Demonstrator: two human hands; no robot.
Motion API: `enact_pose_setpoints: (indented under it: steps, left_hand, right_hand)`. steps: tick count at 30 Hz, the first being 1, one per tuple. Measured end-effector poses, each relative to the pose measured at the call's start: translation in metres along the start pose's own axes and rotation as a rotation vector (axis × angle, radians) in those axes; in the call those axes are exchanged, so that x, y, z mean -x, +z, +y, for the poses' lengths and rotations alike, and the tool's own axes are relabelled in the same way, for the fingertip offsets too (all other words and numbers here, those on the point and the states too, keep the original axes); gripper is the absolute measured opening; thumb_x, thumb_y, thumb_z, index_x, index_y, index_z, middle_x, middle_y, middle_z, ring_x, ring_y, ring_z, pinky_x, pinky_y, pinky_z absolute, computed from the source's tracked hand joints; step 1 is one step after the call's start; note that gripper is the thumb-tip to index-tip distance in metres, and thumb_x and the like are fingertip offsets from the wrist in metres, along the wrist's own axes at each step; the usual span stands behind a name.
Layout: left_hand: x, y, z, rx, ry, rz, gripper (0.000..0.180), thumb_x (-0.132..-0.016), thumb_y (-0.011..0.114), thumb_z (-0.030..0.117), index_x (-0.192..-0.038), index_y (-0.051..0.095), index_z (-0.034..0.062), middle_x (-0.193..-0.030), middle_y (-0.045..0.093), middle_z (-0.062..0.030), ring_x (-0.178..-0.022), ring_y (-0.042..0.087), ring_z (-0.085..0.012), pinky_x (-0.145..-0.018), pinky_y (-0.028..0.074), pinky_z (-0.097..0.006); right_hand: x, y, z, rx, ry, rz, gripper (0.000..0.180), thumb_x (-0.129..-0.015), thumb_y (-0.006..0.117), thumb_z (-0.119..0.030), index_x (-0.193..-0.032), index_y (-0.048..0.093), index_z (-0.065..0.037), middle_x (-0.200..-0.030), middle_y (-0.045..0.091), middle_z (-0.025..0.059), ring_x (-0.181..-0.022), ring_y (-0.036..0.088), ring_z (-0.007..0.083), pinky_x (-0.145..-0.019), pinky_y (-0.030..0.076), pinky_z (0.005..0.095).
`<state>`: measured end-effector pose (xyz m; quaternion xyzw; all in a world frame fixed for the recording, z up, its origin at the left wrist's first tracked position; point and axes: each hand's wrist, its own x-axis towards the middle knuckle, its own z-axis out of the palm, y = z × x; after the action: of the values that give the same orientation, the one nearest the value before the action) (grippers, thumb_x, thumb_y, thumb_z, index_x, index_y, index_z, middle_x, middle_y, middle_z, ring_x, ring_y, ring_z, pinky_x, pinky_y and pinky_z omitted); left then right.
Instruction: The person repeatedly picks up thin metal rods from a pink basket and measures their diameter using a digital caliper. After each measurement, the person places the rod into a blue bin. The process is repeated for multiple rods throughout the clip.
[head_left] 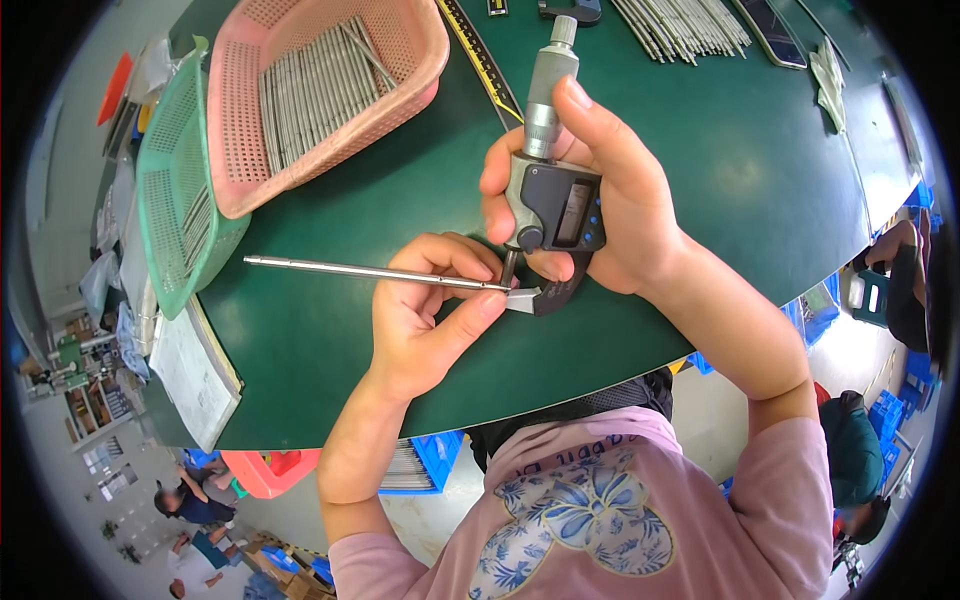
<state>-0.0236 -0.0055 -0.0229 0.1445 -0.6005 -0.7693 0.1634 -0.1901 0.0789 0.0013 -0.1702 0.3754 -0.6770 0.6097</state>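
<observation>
My left hand [425, 315] pinches a thin metal rod [340, 268] near its right end, with the rod lying level and pointing left. The rod's tip sits between the jaws of a grey digital micrometer [553, 195]. My right hand [610, 190] wraps around the micrometer's body, thumb up along its silver barrel. Both hands hover over the dark green table [740, 170].
A pink basket [400, 80] holding several metal rods stands at the back, a green basket [175, 190] of rods to its left. More rods [680, 22] and a steel ruler [480, 60] lie at the far edge. A booklet [195, 370] rests at the left corner. Other people are seen below and at right.
</observation>
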Motion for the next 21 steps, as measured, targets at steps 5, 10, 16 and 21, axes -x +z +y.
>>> enact_pose_setpoints:
  steps: [5, 10, 16, 21]
  left_hand:
    - [-0.0024, -0.0006, 0.0015, 0.068, 0.011, -0.021, 0.014, -0.077, 0.062, -0.001, -0.086, 0.051, 0.0002, -0.086, 0.056, -0.0076, -0.082, 0.055, -0.013, -0.074, 0.044, -0.025]
    - [-0.0003, -0.0031, 0.0022, 0.1, 0.006, -0.014, 0.015, -0.077, 0.061, -0.001, -0.088, 0.05, -0.0007, -0.088, 0.058, -0.0095, -0.081, 0.055, -0.0116, -0.072, 0.045, -0.024]
    - [0.0007, -0.0036, 0.0023, 0.093, 0.01, -0.008, 0.015, -0.078, 0.061, -0.001, -0.088, 0.05, -0.0005, -0.087, 0.058, -0.01, -0.079, 0.056, -0.0113, -0.071, 0.045, -0.024]
    - [-0.0011, -0.0032, 0.001, 0.086, 0.001, -0.019, 0.016, -0.077, 0.061, -0.001, -0.088, 0.049, -0.0005, -0.088, 0.058, -0.0105, -0.081, 0.057, -0.0126, -0.073, 0.046, -0.025]
  right_hand:
    - [-0.001, 0.001, 0.0037, 0.027, -0.037, 0.002, 0.064, -0.087, 0.023, -0.056, -0.085, 0.054, 0.0, -0.066, 0.056, 0.0136, -0.037, 0.043, 0.0125, -0.032, 0.035, 0.0205]
    - [-0.0017, -0.0009, 0.0046, -0.051, 0.006, -0.006, 0.063, -0.089, 0.018, -0.053, -0.088, 0.052, 0.0, -0.066, 0.055, 0.0145, -0.035, 0.04, 0.0129, -0.032, 0.034, 0.0207]
    - [0.0001, 0.0015, 0.0015, -0.067, 0.041, 0.001, 0.066, -0.087, 0.02, -0.057, -0.087, 0.052, 0.0, -0.066, 0.055, 0.0147, -0.035, 0.039, 0.0135, -0.033, 0.035, 0.0216]
    - [0.0008, 0.001, 0.0001, -0.015, 0.037, 0.03, 0.067, -0.085, 0.023, -0.06, -0.084, 0.054, 0.0, -0.066, 0.056, 0.0149, -0.036, 0.041, 0.0141, -0.032, 0.035, 0.0218]
